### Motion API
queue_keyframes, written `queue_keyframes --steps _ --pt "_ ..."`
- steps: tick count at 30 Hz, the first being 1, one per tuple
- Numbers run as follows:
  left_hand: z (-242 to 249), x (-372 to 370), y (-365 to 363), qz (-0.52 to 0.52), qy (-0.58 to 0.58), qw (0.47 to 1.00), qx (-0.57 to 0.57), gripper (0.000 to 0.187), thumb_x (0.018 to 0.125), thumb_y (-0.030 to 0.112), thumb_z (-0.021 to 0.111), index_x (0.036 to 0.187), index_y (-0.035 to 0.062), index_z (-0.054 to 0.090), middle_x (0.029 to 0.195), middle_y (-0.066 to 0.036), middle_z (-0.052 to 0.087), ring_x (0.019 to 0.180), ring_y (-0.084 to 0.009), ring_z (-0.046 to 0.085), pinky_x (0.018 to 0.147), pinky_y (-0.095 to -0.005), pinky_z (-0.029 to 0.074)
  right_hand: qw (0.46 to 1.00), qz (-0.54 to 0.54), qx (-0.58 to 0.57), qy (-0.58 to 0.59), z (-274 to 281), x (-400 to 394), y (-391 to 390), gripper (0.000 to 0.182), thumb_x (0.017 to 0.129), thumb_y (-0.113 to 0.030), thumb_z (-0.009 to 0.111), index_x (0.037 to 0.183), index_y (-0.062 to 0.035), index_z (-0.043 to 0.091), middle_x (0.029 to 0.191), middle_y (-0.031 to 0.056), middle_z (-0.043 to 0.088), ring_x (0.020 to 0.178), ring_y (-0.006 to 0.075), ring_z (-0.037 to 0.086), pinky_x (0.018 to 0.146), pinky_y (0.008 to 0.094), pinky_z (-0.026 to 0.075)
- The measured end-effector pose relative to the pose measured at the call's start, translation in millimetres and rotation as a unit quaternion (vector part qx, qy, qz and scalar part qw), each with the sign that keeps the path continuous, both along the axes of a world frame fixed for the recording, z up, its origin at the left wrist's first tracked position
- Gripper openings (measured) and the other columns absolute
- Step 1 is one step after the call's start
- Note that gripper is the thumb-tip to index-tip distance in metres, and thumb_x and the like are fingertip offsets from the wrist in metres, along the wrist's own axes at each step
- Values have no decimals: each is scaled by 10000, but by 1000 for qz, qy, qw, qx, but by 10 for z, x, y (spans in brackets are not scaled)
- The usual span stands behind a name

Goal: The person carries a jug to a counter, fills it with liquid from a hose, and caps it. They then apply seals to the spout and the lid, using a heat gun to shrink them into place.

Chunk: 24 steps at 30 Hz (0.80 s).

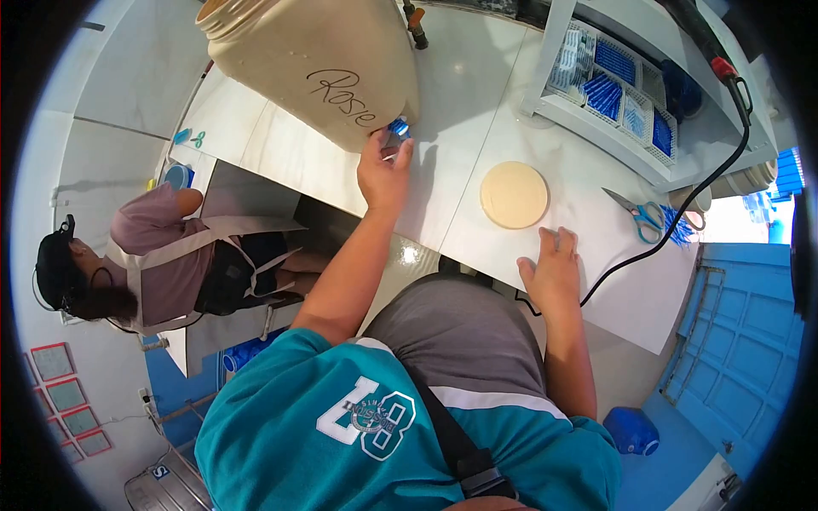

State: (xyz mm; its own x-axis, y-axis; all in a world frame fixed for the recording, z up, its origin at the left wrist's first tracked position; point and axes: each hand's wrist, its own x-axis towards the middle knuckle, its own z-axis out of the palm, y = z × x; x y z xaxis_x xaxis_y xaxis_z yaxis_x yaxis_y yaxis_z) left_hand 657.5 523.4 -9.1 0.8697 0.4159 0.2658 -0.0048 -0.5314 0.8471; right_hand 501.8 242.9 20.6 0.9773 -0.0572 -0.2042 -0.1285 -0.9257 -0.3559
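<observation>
My left hand [383,176] is closed, with its fingertips pinching a small shiny blue piece [398,128] right at the lower edge of a large beige plastic jug [358,64]. The jug has "Rosie" written on its side, and its threaded neck points up and left. I cannot tell what kind of thing the blue piece is. My right hand [555,271] lies on the white counter with its fingers apart and holds nothing. Just beyond its fingertips is a flat, round, cream-coloured disc [514,195].
A white shelf unit [588,136] holds baskets of blue and white sticks [603,94]. Near it lie scissors [643,217] and a black cable [673,234] crossing the counter [622,298]. Another person [170,255] stands at the left.
</observation>
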Motion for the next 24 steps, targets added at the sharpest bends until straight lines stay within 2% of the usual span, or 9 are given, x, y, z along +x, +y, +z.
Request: queue_keyframes --steps 4,7,10,12,16,18,24 --pt "2 -43 82 -11 16 999 31 464 916 235 772 1294 3 634 1141 -108 741 898 -181 737 813 -318 567 1000 2 3 -2 -7 -22 -8 663 859 -252 758 1415 -6 492 1476 281 391 1413 424 363 1100 562 398" --pt "42 -71 93 14 60 997 37 448 897 236 770 1281 40 649 1150 -89 743 914 -193 731 790 -346 554 1000 5 10 4 -15 -23 -27 670 863 -253 755 1425 -14 481 1491 285 378 1422 428 352 1112 577 386" --pt "57 -123 108 16 93 995 35 404 893 232 765 1234 41 663 1107 -87 752 909 -205 731 788 -348 555 1000 9 13 13 -19 -28 -47 688 870 -258 749 1446 -18 460 1514 288 360 1446 449 325 1131 583 371" --pt "-28 -156 181 -12 146 984 102 366 884 217 758 1187 33 669 1034 -82 757 882 -233 723 782 -359 559 1000 13 10 24 -17 -32 -54 707 875 -265 746 1464 -21 440 1530 287 343 1459 465 303 1144 586 357" --pt "-157 -226 241 -64 110 978 165 360 872 203 753 1175 29 669 1026 -103 737 875 -260 708 788 -371 561 998 28 3 54 12 -52 -68 768 887 -286 741 1514 -31 380 1569 288 286 1489 505 243 1176 599 317" --pt "-202 -272 262 -98 72 973 198 341 869 186 743 1167 35 671 1045 -124 713 921 -280 688 827 -396 554 998 31 -4 59 6 -67 -50 777 890 -291 739 1521 -30 369 1571 290 277 1491 506 236 1179 604 310" --pt "-313 -387 237 -100 -6 965 244 333 889 189 719 1175 28 665 1103 -143 689 995 -305 665 891 -406 539 996 44 -18 70 -24 -83 -43 774 924 -314 703 1543 -22 343 1602 293 226 1512 504 178 1191 614 274"
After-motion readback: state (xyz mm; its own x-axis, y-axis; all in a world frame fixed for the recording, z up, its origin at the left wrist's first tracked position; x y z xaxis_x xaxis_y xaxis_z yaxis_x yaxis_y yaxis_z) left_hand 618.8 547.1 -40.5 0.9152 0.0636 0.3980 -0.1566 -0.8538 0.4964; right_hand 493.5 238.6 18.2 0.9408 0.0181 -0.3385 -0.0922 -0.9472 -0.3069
